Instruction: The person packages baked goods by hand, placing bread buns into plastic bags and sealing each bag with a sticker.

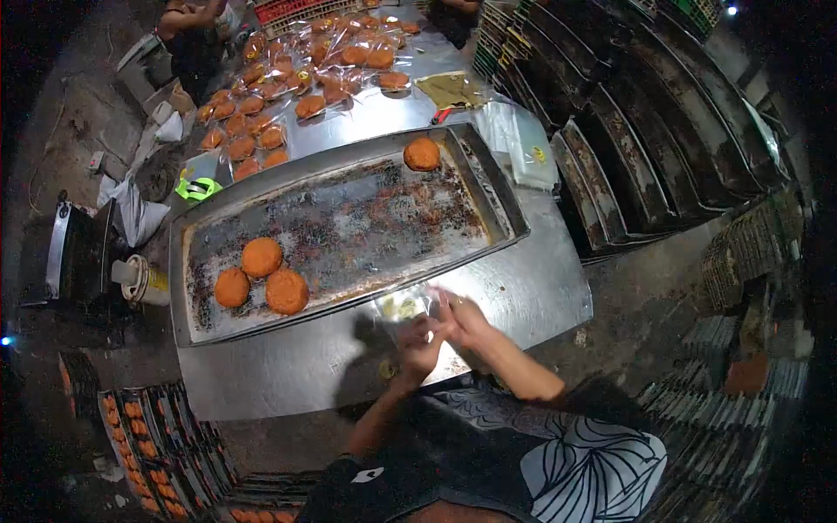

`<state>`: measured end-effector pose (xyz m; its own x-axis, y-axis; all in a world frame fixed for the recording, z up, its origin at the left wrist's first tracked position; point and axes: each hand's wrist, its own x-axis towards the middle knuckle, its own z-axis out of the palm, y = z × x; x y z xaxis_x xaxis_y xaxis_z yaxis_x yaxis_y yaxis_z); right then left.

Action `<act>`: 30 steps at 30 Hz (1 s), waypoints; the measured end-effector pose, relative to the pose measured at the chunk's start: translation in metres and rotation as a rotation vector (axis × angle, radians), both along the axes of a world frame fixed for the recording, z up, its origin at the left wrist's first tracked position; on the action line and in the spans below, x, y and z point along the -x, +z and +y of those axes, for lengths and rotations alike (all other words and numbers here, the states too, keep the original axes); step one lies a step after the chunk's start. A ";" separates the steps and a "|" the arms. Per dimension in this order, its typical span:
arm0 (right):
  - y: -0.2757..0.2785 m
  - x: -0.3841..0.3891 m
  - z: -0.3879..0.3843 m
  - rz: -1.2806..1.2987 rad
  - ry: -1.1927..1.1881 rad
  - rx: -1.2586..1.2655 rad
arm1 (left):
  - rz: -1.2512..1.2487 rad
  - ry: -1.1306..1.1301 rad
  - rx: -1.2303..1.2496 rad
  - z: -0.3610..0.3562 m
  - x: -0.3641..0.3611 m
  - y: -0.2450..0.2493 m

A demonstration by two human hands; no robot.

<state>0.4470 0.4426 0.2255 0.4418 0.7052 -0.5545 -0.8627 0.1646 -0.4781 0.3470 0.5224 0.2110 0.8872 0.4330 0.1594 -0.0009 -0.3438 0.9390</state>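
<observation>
In the head view, the left hand [422, 347] and the right hand [467, 322] come together just below the middle of the frame, over the near edge of the metal counter [532, 275]. The left fingers grasp a clear plastic bag [403, 307] with yellow print, which sticks out to the upper left of the hands, by the near rim of a large tray. The right fingers are at the bag's right side; blur leaves it unclear whether they pinch it.

The worn metal tray [349, 222] fills the centre of the frame, tilted up toward the right. Three round brown buns [287, 292] sit close together in its lower left part, and a single bun [422, 154] lies near its upper right corner.

Above the tray, toward the top of the frame, many wrapped buns [353, 56] are spread over the counter. To their right lie an olive cloth [449, 90] and, farther down, a stack of clear bags [521, 144] beside the tray's right end. A bright green object [199, 187] rests by the tray's upper left corner. Dark trays [636, 166] lean in rows at upper right; another person [186, 35] stands at upper left.
</observation>
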 end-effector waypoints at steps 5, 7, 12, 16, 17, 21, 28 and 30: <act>-0.015 -0.016 0.072 -0.005 0.031 -0.342 | -0.441 0.266 1.422 0.057 -0.044 -0.005; -0.116 -0.021 0.090 -0.393 0.295 -0.105 | -0.343 0.230 1.454 0.101 -0.028 -0.041; -0.073 -0.206 0.188 -1.821 -0.105 1.392 | -0.698 0.582 1.181 0.136 0.016 -0.012; -0.118 -0.289 0.200 -1.660 -0.144 1.429 | -0.782 1.047 1.069 0.137 0.069 0.023; -0.097 -0.266 0.194 -1.656 -0.126 1.428 | -0.772 1.060 1.066 0.144 0.087 0.026; 0.002 -0.074 0.155 -2.117 -0.164 0.125 | -1.010 1.115 1.088 0.159 0.112 0.013; 0.063 0.066 0.112 -2.076 0.049 -0.045 | -0.608 0.536 1.066 0.121 0.068 0.048; 0.053 0.078 0.105 -2.070 -0.025 0.033 | -0.545 0.376 1.092 0.117 0.071 0.050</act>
